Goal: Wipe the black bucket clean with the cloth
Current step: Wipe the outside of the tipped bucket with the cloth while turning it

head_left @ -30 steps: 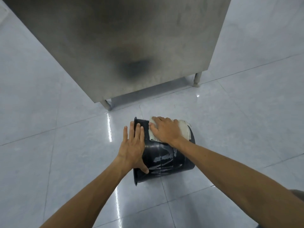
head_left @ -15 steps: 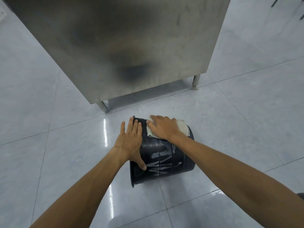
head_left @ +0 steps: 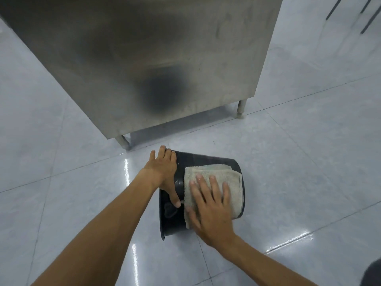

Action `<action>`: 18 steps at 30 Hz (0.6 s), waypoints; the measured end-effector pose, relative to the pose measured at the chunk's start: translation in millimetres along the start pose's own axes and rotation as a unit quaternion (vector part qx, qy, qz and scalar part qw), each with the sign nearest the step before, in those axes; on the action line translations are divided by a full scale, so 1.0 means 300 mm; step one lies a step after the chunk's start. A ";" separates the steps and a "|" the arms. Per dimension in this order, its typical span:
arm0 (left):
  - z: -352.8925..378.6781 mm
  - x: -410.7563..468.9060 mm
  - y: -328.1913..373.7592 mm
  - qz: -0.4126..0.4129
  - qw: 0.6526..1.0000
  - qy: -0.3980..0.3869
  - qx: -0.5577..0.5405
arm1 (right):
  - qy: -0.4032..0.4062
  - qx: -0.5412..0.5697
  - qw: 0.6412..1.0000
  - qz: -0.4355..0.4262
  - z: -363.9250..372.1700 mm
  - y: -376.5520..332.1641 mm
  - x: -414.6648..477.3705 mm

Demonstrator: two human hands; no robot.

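Steel cabinet close behind bucket; floor open left, right.

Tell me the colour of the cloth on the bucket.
The cloth is pale greyish beige, shown best in the head view.

Bucket lies sideways on the floor before the cabinet; cloth on top.

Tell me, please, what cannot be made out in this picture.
Inside of the black bucket: head view, mouth faces left, away from the camera.
Bucket wall under the cloth: covered by it and the right hand.
Rim: partly behind the left hand.
Steel table: cut off by the top edge.
Dark shape, bottom right: cut off by the corner.
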State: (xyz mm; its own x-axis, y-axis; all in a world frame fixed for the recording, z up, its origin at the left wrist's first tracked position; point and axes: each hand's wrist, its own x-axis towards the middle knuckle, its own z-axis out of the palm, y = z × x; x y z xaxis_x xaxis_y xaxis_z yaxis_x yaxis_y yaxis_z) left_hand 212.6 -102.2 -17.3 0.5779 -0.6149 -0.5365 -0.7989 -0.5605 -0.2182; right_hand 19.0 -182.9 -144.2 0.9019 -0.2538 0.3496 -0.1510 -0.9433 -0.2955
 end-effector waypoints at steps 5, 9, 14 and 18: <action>0.001 0.009 -0.010 0.017 1.000 0.020 -0.001 | -0.049 -0.010 0.996 0.071 -0.040 0.042 0.242; -0.001 0.001 -0.025 0.034 0.998 0.058 -0.001 | -0.082 0.007 0.993 0.089 -0.064 0.075 0.385; 0.071 -0.052 0.020 -0.006 0.995 0.099 0.006 | -0.130 0.058 0.987 0.076 -0.065 0.123 0.491; 0.096 -0.069 0.033 -0.012 0.992 0.119 0.027 | -0.170 0.078 0.981 0.052 -0.041 0.157 0.554</action>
State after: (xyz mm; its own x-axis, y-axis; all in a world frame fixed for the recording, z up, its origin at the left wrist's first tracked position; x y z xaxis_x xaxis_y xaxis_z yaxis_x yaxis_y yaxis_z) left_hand 187.8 -79.1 -31.9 0.6152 -0.7190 -0.3234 -0.7881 -0.5502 -0.2759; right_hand 156.7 -272.2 -89.0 0.9718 -0.2360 0.0010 -0.2096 -0.8651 -0.4556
